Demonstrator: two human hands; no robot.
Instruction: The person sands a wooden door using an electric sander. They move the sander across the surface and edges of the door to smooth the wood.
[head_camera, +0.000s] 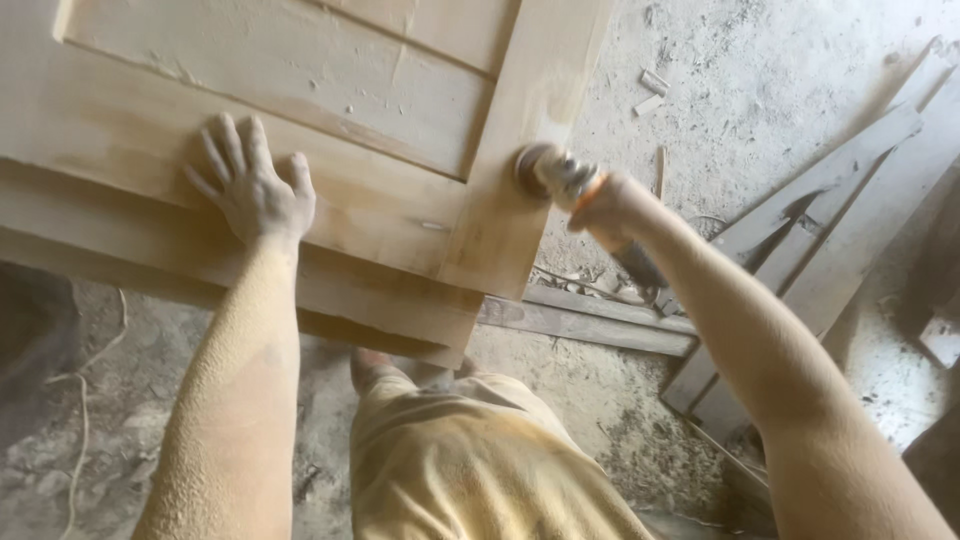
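A pale wooden panelled door (400, 215) lies flat in front of me, filling the upper left. My left hand (255, 185) rests flat on its lower rail, fingers spread, holding nothing. My right hand (610, 205) grips a small power sander (552, 172), whose round disc presses against the right edge of the door's vertical stile. Both forearms are coated in yellowish sawdust.
Long grey wooden planks (800, 240) lie on the dusty concrete floor to the right, with another board (590, 325) under the door's corner. A thin cord (80, 420) trails on the floor at left. My dusty shorts (480, 470) show below.
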